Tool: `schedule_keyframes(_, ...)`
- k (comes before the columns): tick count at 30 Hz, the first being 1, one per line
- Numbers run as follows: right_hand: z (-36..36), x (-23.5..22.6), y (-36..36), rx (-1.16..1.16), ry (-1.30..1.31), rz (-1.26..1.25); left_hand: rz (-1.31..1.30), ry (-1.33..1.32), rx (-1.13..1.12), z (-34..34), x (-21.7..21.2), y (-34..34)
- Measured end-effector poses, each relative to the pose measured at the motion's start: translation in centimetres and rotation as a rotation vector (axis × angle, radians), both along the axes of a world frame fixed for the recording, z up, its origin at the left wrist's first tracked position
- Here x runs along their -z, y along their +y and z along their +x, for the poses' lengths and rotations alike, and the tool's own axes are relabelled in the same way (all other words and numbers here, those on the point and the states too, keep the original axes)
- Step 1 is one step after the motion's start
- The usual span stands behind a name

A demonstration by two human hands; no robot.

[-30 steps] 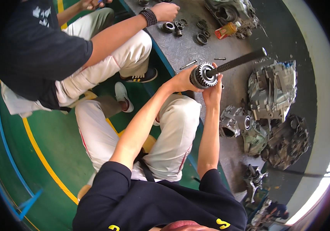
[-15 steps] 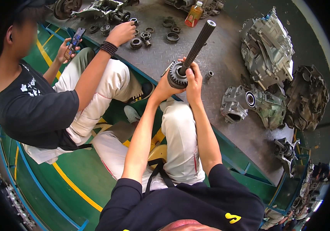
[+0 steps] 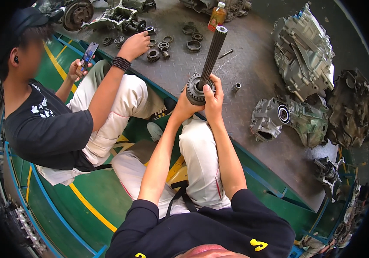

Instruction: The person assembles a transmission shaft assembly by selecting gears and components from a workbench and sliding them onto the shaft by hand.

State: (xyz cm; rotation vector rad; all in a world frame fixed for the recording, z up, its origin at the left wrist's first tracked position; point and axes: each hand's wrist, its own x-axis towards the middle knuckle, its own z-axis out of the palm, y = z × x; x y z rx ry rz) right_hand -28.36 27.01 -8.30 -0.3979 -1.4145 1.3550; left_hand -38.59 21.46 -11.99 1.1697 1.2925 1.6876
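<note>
A dark splined gear shaft (image 3: 214, 53) rises upright and slightly tilted to the right over the table's near edge. Around its lower part sits a toothed gear (image 3: 195, 95). My left hand (image 3: 183, 108) is closed round the gear from the left and below. On the other side, my right hand (image 3: 213, 98) is wrapped against the gear and the shaft's base, its thumb lying up along the shaft. The shaft's lower end is hidden by the gear and my hands. A small metal sleeve (image 3: 236, 87) stands on the table to the right, and a bolt (image 3: 226, 53) lies beyond.
At my left a seated person (image 3: 51, 116) holds a phone (image 3: 88, 55) and reaches toward loose gears and rings (image 3: 153, 55). Gearbox housings (image 3: 303, 56) stand on the right of the steel table (image 3: 253, 51). A drink bottle (image 3: 217, 16) stands at the back.
The shaft's top has swung left and slightly down, so it stands more upright. Both my hands keep hold of it. The bolt behind the shaft now shows. The whole view has shifted slightly.
</note>
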Motion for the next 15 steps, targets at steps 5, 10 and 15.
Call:
schedule_keyframes(5,0.0,-0.3,-0.2,-0.028,-0.005,-0.005,-0.023,0.101,-0.047,-0.1,0.0,-0.6)
schedule_keyframes(10,0.4,-0.6,-0.4,-0.021,-0.011,-0.005,-0.104,0.151,0.074,-1.0,-1.7,-1.7)
schedule_keyframes(15,0.6,-0.5,0.1,0.005,-0.062,0.009,-0.107,0.64,0.118,-6.8,-4.4,-2.5)
